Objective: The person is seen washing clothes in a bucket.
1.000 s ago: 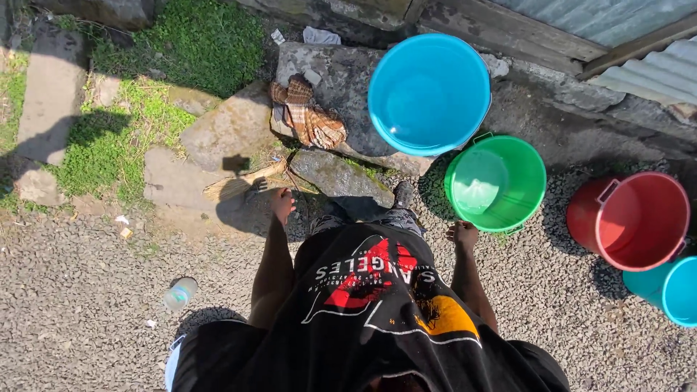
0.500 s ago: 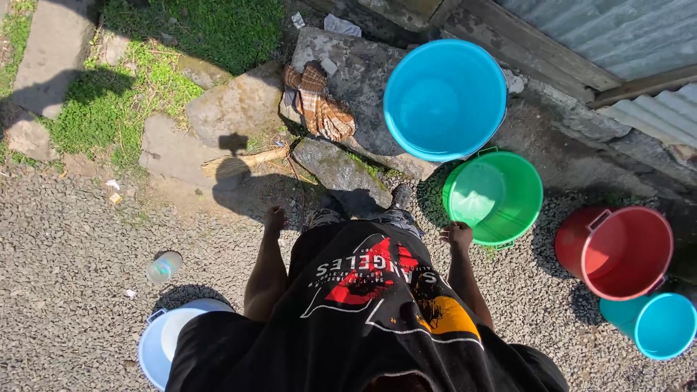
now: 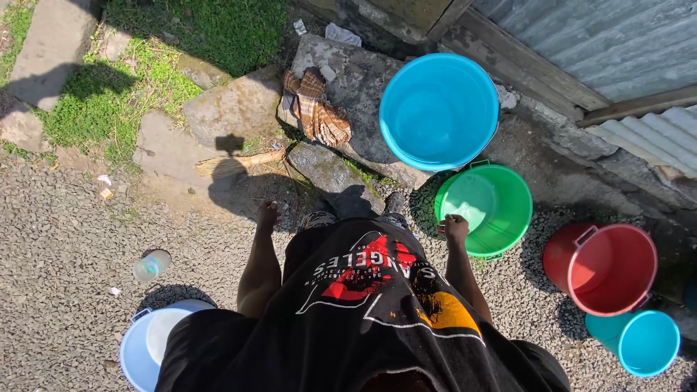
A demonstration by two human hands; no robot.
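Gravel yard beside a corrugated wall, with flat stones and grass behind. Since a moment ago the view has tilted down and back, bringing a pale blue bucket (image 3: 145,348) into sight at lower left. Large blue basin (image 3: 439,110) sits on stone; green bucket (image 3: 485,208) stands below it, red bucket (image 3: 601,267) further right. Right hand (image 3: 454,228), loosely curled and empty, hangs at the green bucket's rim. Left hand (image 3: 268,215) hangs closed over gravel, holding nothing visible.

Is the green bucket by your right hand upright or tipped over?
Upright. The green bucket stands on the gravel with its round mouth facing up, the inside visible, right hand at its rim.
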